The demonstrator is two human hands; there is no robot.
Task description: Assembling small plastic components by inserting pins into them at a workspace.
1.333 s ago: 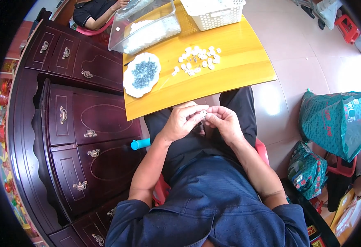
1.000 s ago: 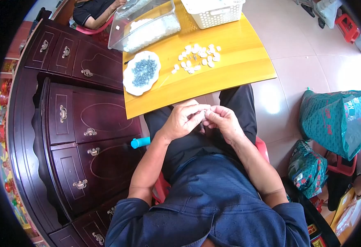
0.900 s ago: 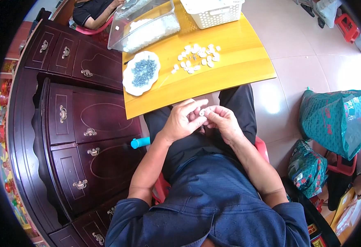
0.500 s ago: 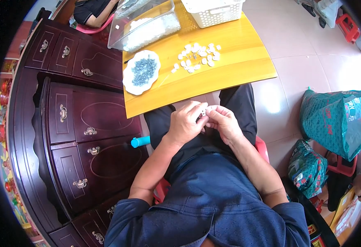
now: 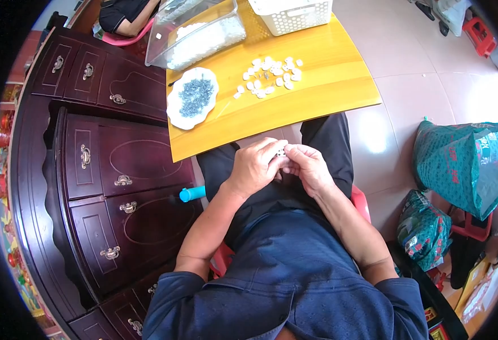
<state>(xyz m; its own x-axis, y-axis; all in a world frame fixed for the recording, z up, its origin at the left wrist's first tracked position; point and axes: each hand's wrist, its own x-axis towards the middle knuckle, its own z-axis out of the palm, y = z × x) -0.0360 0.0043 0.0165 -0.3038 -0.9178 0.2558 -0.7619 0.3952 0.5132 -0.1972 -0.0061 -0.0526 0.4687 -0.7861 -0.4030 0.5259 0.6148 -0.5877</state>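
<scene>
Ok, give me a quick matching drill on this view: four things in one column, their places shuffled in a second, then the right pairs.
Things:
1. white dish of small dark pieces
2. loose white pieces
3. small white piece
4. clear plastic box

Places:
A. between the fingertips of the left hand and right hand, over the lap
B. far left corner of the yellow table
C. near left edge of the table
D. middle of the tabletop

Pairs: 1-C, 2-D, 3-A, 4-B

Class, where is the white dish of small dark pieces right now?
In the head view, the white dish sits on the yellow table's left part, left of the loose white pieces and below the clear box.
</scene>
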